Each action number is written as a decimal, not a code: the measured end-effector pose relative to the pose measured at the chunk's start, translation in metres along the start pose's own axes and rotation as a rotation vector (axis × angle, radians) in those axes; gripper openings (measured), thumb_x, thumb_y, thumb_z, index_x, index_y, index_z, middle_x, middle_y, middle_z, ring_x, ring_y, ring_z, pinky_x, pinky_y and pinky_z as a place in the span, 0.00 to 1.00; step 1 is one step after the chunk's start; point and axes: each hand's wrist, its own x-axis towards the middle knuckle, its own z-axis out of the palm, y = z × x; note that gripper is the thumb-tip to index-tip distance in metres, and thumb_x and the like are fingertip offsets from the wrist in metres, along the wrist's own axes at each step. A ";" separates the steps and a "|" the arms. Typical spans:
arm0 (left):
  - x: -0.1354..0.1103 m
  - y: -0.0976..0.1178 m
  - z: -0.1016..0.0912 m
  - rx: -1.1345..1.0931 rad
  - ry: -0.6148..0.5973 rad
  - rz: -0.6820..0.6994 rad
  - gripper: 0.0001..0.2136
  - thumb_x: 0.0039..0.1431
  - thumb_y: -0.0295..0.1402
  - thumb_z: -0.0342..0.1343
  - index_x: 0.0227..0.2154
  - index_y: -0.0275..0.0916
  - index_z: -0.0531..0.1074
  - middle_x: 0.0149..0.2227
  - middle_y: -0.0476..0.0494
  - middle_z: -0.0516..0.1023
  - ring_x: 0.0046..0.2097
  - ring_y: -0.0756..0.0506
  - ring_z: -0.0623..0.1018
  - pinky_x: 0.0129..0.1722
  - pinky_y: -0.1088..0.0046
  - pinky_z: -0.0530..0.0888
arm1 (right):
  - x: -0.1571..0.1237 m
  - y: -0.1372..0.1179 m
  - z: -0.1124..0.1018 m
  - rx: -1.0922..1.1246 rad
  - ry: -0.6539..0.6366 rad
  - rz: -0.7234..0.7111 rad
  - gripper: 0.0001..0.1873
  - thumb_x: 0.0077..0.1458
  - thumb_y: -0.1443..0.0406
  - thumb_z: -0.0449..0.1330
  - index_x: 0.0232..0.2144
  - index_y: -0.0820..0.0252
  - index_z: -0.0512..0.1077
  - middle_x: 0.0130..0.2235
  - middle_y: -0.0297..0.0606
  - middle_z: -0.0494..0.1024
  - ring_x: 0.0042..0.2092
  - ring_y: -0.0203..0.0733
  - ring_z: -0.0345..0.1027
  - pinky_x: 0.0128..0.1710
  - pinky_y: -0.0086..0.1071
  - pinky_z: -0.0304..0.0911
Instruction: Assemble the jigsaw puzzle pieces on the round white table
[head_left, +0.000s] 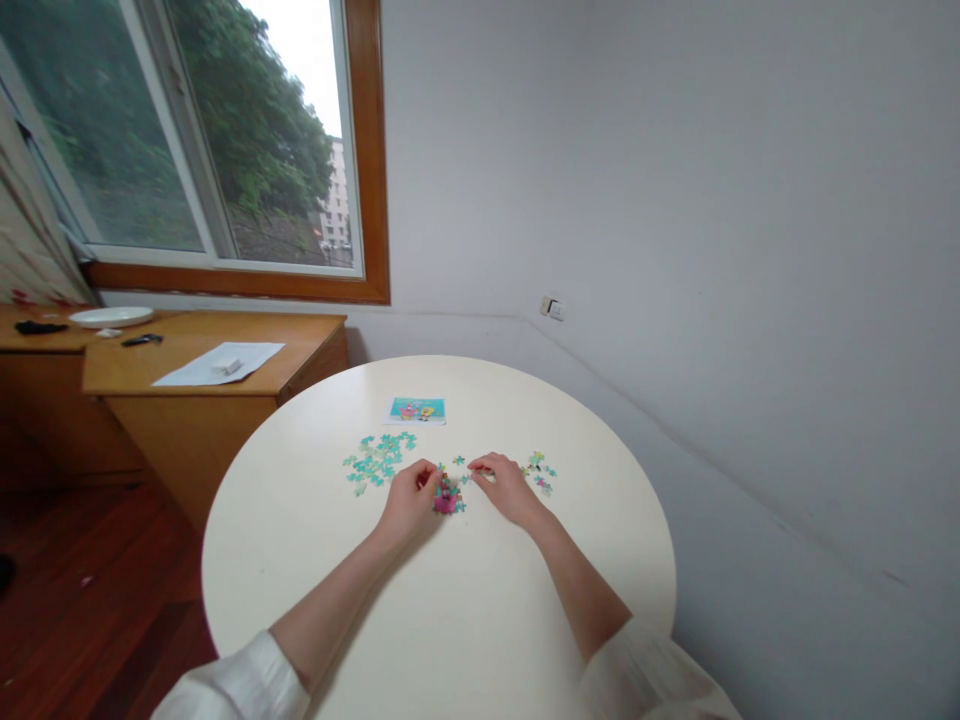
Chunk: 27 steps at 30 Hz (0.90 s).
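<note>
On the round white table (pixel 315 560), my left hand (pixel 409 495) rests with its fingers curled and pinched at the edge of a small joined patch of pink and teal puzzle pieces (pixel 448 498). My right hand (pixel 506 485) lies just right of that patch, fingers pressed together on a small piece I can barely make out. Several loose teal pieces (pixel 377 460) are scattered to the left. A smaller cluster of pieces (pixel 540 470) lies to the right. A picture card (pixel 416 410) showing the cartoon image lies farther back.
A wooden desk (pixel 187 385) stands left of the table, carrying a sheet of paper (pixel 221 363), a white plate (pixel 111 317) and small dark items. A window (pixel 225 140) is above it. Grey walls close the right side; a wall socket (pixel 553 307) is behind.
</note>
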 end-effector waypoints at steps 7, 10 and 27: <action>0.010 -0.012 -0.006 0.024 0.063 0.004 0.08 0.49 0.33 0.52 0.18 0.36 0.68 0.17 0.50 0.68 0.23 0.50 0.66 0.25 0.73 0.61 | -0.001 0.010 0.003 -0.273 -0.043 0.025 0.12 0.50 0.60 0.58 0.37 0.55 0.73 0.40 0.39 0.71 0.45 0.42 0.61 0.45 0.38 0.49; 0.010 -0.014 -0.006 0.034 0.055 0.011 0.08 0.49 0.33 0.51 0.19 0.36 0.69 0.18 0.49 0.69 0.23 0.50 0.67 0.25 0.73 0.61 | -0.002 0.006 0.003 -0.259 -0.049 0.020 0.10 0.50 0.59 0.58 0.34 0.54 0.74 0.39 0.37 0.71 0.44 0.41 0.62 0.45 0.37 0.49; 0.007 -0.004 -0.008 0.064 0.042 0.002 0.09 0.48 0.35 0.51 0.17 0.38 0.66 0.17 0.49 0.66 0.22 0.50 0.64 0.25 0.71 0.61 | -0.002 -0.002 0.002 -0.257 -0.089 0.025 0.06 0.50 0.63 0.57 0.32 0.57 0.71 0.39 0.37 0.71 0.45 0.43 0.60 0.45 0.38 0.48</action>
